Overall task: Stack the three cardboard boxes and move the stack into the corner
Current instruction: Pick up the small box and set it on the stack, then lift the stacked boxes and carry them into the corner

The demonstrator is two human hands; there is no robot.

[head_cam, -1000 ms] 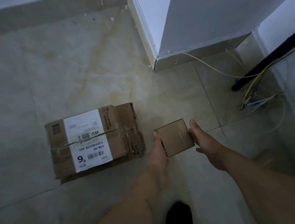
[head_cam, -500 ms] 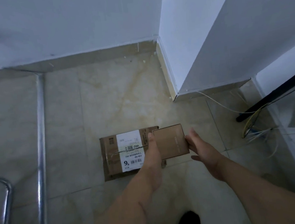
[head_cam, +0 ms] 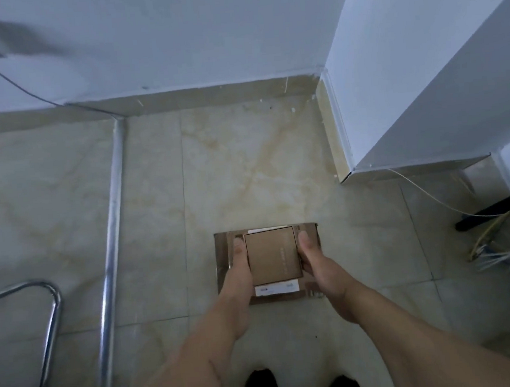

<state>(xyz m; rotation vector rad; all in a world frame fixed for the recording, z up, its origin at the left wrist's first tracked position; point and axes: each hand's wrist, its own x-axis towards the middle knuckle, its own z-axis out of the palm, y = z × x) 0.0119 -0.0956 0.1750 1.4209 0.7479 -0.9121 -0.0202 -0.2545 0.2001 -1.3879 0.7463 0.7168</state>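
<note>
Small cardboard box (head_cam: 273, 256), a second ago held right of the labelled box (head_cam: 222, 258), now sits centred over it; left hand (head_cam: 237, 275) and right hand (head_cam: 317, 265) clamp its sides. Contact unclear. Third box unseen; floor corner (head_cam: 313, 95) still ahead.

Dim light falls on a marbled beige tile floor (head_cam: 260, 168) bordered by a tan skirting board (head_cam: 208, 95) under white walls (head_cam: 171, 31). A chrome tube frame (head_cam: 109, 237) stands left; loose wires (head_cam: 492, 240) lie at right.
</note>
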